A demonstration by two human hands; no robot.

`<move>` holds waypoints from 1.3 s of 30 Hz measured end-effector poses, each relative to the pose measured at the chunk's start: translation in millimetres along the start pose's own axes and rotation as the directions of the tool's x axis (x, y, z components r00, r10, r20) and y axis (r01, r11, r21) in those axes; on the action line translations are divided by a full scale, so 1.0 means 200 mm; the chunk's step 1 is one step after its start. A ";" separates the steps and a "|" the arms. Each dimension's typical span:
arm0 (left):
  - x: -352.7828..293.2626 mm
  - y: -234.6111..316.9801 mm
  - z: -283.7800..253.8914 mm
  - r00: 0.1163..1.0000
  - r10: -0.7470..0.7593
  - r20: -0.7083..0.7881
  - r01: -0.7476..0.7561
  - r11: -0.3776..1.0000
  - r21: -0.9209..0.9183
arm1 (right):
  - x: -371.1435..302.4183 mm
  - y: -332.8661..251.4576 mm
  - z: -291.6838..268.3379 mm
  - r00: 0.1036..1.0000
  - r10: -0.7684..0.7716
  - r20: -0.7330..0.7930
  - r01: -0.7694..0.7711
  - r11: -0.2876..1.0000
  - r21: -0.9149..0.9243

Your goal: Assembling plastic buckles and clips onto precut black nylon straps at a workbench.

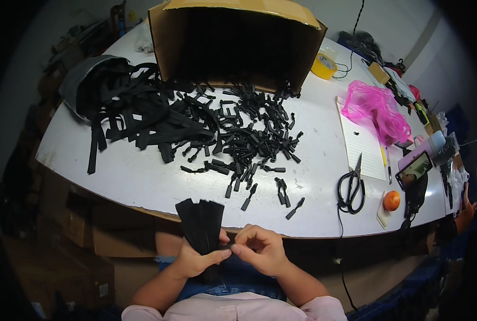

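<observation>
My left hand (198,261) is closed around a bundle of black zipper tapes (200,224), whose ends fan upward beside the table's near edge. Close against it, my right hand (263,250) pinches something small and dark with thumb and fingertips; its kind is hidden. Both hands are over my lap. On the white table (142,184) ahead lies a spread heap of black zipper sliders with long pulls (254,131), a few of them loose near the front. More black zipper tapes (147,123) spill from a grey bag (78,88) at the left.
An open cardboard box (289,13) stands behind the heap. On the right are black-handled scissors (351,191), a lined notepad (358,142), a pink plastic bag (374,112), an orange fruit (392,201), a phone (415,170) and a yellow tape roll (324,67).
</observation>
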State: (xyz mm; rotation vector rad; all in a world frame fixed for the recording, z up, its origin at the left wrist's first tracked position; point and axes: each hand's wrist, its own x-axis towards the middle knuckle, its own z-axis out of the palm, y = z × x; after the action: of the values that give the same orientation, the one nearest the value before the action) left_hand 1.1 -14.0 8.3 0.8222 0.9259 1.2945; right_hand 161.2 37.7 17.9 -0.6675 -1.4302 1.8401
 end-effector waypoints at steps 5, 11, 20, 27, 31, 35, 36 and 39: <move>0.01 0.01 0.04 0.999 -0.006 -0.041 0.004 0.998 -0.056 | 0.01 0.00 0.02 0.998 -0.046 -0.036 0.045 0.998 -0.052; 0.00 -0.06 0.05 0.863 0.505 0.022 -0.464 0.773 0.433 | 0.00 0.03 0.01 0.995 0.098 -0.020 -0.093 0.976 0.195; 0.04 0.03 0.09 0.966 -0.237 -0.099 0.179 0.898 -0.401 | 0.29 -0.05 -0.18 0.886 -0.455 0.087 0.139 0.082 -0.987; 0.03 -0.01 0.07 0.976 -0.133 -0.172 0.124 0.990 -0.061 | 0.24 -0.03 -0.20 0.867 -0.498 0.015 0.165 0.259 -0.951; 0.03 -0.05 0.10 0.973 0.117 -0.201 -0.096 0.989 0.110 | 0.10 -0.06 -0.07 0.961 -0.164 -0.221 0.067 0.918 -0.391; 0.04 -0.05 0.11 0.961 0.199 -0.190 -0.167 0.971 0.169 | 0.06 -0.05 -0.06 0.993 -0.074 -0.091 0.039 0.942 -0.334; 0.04 -0.05 0.12 0.963 0.196 -0.183 -0.168 0.973 0.159 | 0.06 -0.06 -0.06 0.990 -0.133 -0.052 0.105 0.923 -0.370; 0.04 -0.05 0.10 0.967 0.195 -0.163 -0.170 0.973 0.159 | 0.05 -0.06 -0.06 0.983 -0.182 -0.006 0.165 0.904 -0.394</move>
State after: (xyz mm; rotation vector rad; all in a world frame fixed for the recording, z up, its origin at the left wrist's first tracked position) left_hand 24.8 -6.5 6.9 0.9325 1.1155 1.4928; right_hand 166.9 55.0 26.9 -0.7395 -1.7908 1.4045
